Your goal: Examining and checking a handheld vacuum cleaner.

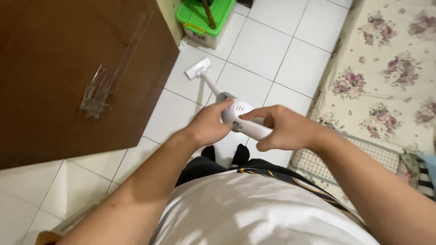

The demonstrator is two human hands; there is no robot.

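My left fingers (225, 107) are curled over the rounded white motor body of the stick vacuum (240, 116), closed on it from the top, thumb tucked underneath where I can't see it. My right fingers (254, 115) are closed around the handle end just behind that, the forefinger laid out straight along the body toward the small vent holes, the rest wrapped under the grip. So both my left hand (210, 125) and my right hand (285, 129) are on the machine, touching or nearly touching each other, and it hangs in front of my waist, slanting down and away from me

It feels to me like a hard, smooth plastic shell, stiff all through, nothing that gives. I judge most of the weight to sit in the motor body right under my left palm, so that is the place to carry it; the handle is the place to steer it. The glossy casing could slip in a loose hold, so a full wrap suits it better than fingertips

From the body the thin white tube (210, 84) runs down to the flat floor head (198, 68), which rests on the white tiled floor (290, 59). That tube looks light and would act as a long lever, so I would not lift by it

Beyond the head stands a green plastic bucket (203, 18). A brown wooden cabinet (68, 72) is at my left, a bed with a floral sheet (390, 68) at my right
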